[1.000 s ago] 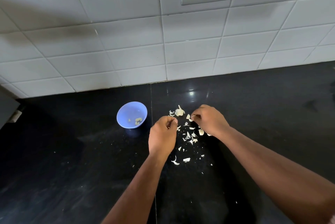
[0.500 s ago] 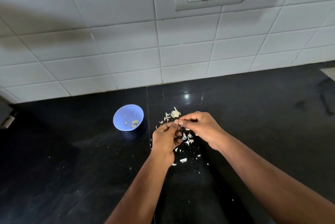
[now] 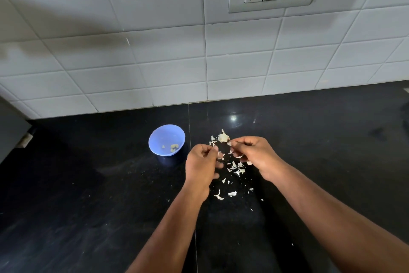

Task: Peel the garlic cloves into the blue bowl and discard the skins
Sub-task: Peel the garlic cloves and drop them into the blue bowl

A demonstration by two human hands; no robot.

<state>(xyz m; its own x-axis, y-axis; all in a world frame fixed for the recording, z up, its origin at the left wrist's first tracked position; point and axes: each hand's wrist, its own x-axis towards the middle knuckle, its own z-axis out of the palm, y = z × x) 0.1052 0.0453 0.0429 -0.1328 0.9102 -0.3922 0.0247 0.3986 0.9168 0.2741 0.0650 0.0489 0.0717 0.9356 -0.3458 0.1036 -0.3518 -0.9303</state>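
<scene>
Fingers of right hand (image 3: pixel 254 153) pinch a garlic clove (image 3: pixel 229 143); left hand (image 3: pixel 200 165) fingers curled, pinching a skin scrap maybe, cannot tell. Blue bowl (image 3: pixel 155 140) sits at 9 o'clock from clove, left hand nearer.

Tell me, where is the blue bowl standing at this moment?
In the head view the blue bowl stands on the black counter, left of the left hand and the scattered garlic skins, near the tiled wall.

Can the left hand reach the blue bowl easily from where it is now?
Probably yes. The left hand is just right of the blue bowl, and only bare black counter lies between them. Its fingers are curled, perhaps round something small, so it may not be free.
</scene>
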